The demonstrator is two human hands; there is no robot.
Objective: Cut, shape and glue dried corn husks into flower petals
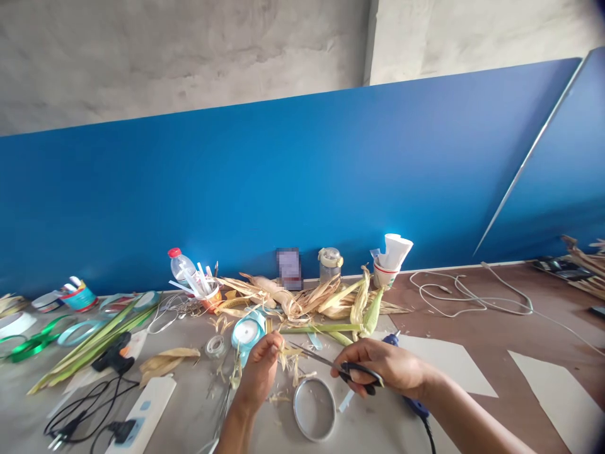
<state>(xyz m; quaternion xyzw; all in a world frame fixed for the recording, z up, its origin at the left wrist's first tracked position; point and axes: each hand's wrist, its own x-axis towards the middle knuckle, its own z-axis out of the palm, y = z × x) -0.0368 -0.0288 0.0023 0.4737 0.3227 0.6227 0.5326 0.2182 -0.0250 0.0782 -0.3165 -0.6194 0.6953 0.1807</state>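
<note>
In my right hand (373, 369) are black-handled scissors (314, 357), their blades pointing left toward my other hand. My left hand (262, 366) is closed, pinching a small piece of dried corn husk (282, 348) near the blade tips. Husk scraps lie on the table below the blades. Just under the scissors rests a silvery ring-shaped roll (314, 410). Behind both hands spreads a heap of dried corn husks (302, 302), with a greener husk (372, 314) at its right end. A teal ribbon spool (248, 331) sits behind my left hand.
A white power strip (144, 413) and a black glue gun (113, 354) with cords lie left. Paper cups (386, 274), a bottle (180, 265) and a jar (329, 263) stand along the blue partition (283, 183). A blue tool (416, 407) lies beneath my right forearm.
</note>
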